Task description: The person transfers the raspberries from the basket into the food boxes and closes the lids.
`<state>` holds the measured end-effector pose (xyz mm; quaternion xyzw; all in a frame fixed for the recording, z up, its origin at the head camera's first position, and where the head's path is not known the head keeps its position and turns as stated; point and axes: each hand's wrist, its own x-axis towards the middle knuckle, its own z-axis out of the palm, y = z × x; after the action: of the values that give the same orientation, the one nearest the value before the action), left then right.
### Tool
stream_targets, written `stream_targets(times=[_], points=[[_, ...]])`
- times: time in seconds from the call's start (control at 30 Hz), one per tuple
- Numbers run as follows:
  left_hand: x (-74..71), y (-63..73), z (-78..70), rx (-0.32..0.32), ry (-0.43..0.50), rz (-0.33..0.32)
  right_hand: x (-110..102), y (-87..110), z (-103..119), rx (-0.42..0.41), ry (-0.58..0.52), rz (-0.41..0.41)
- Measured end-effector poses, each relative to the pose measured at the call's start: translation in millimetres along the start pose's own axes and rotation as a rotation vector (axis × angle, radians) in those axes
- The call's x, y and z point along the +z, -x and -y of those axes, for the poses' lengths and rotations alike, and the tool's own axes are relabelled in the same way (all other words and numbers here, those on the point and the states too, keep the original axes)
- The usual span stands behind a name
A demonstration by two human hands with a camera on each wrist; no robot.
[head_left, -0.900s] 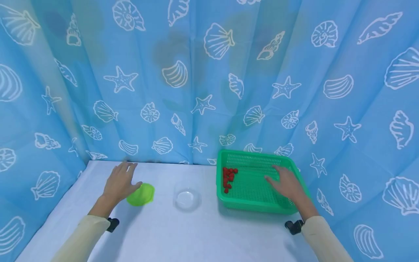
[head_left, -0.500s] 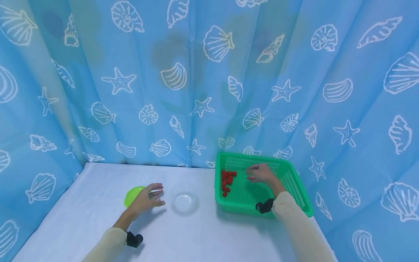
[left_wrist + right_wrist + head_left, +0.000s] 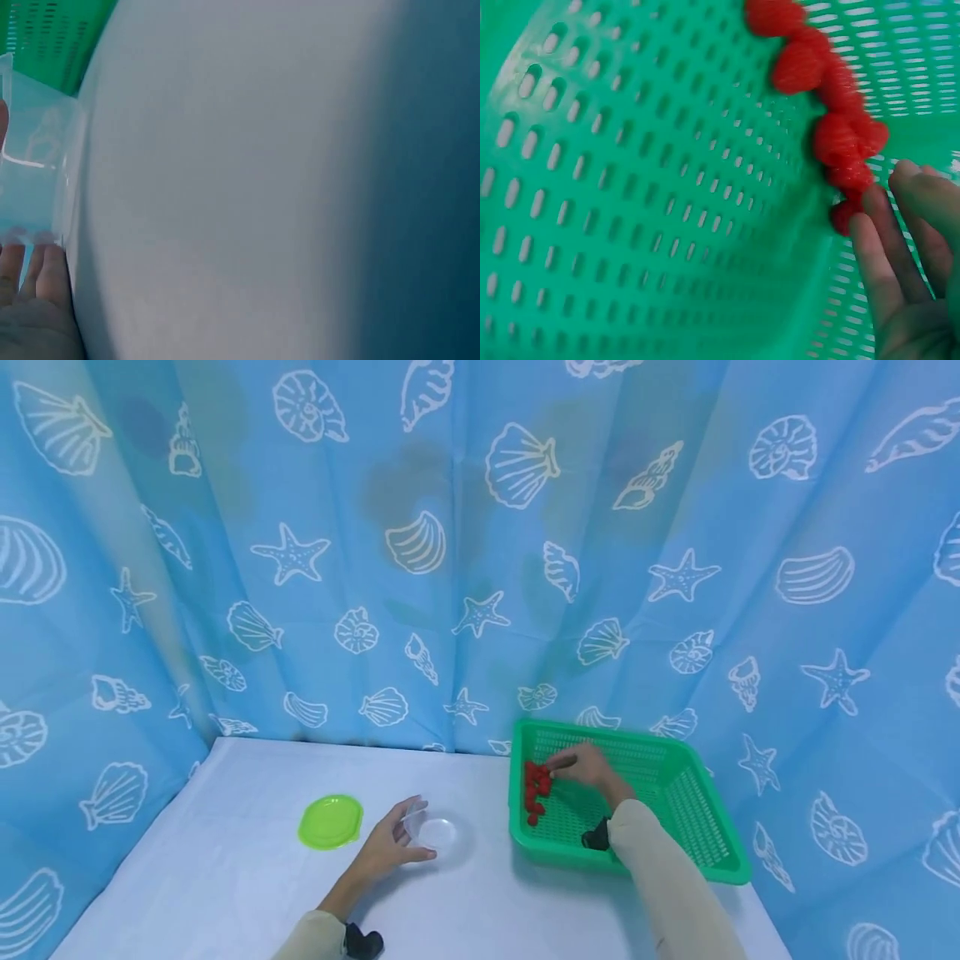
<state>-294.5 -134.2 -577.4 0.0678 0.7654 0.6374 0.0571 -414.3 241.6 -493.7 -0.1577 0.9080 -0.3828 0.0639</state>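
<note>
My left hand (image 3: 382, 852) holds a clear plastic tub (image 3: 438, 833) on the white table, fingers and thumb around its side. In the left wrist view, fingertips (image 3: 51, 262) lie against the wall of the tub (image 3: 37, 161). My right hand (image 3: 588, 766) reaches into a green plastic basket (image 3: 637, 856). Its fingertips (image 3: 866, 225) are at the end of a row of red raspberries (image 3: 836, 139), touching or almost touching the last one, with the thumb apart from it. The raspberries (image 3: 534, 787) lie along the left side of the basket floor.
A light green lid (image 3: 331, 822) lies flat on the white tabletop (image 3: 225, 827), left of the tub. A blue curtain (image 3: 450, 568) with white shell prints hangs behind the table and along its sides. The basket walls are slotted and raised.
My left hand has moved right from over the green lid to the tub and taken hold of it. My right hand has moved left inside the basket to the raspberries.
</note>
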Motion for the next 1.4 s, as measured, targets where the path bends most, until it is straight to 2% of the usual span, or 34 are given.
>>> stream_targets(times=[0.17, 0.4, 0.6, 0.87, 1.03, 1.17, 1.4], points=[[6.9, 0.6, 3.9, 0.019, -0.030, -0.052, 8.9, -2.8, -13.6, -0.001, -0.031, -0.011], [6.7, 2.5, 5.2, 0.023, -0.080, -0.110, 9.7, -8.8, -23.5, 0.005, -0.033, -0.032], [6.2, 5.0, 6.1, 0.024, -0.080, -0.111, 9.9, -9.9, -28.1, 0.002, 0.000, -0.005], [11.8, 8.8, 2.7, 0.025, -0.047, -0.078, 11.7, -10.3, -30.6, -0.062, 0.041, 0.017], [12.5, 9.0, 3.5, 0.021, -0.074, -0.080, 12.0, -10.0, -29.8, -0.035, 0.032, 0.033], [11.0, 8.4, 3.2, 0.023, -0.103, -0.091, 10.7, -11.5, -24.7, -0.046, 0.064, 0.044], [9.5, 6.0, 4.9, 0.033, -0.112, -0.111, 10.6, -18.9, -17.5, -0.042, 0.088, 0.011]])
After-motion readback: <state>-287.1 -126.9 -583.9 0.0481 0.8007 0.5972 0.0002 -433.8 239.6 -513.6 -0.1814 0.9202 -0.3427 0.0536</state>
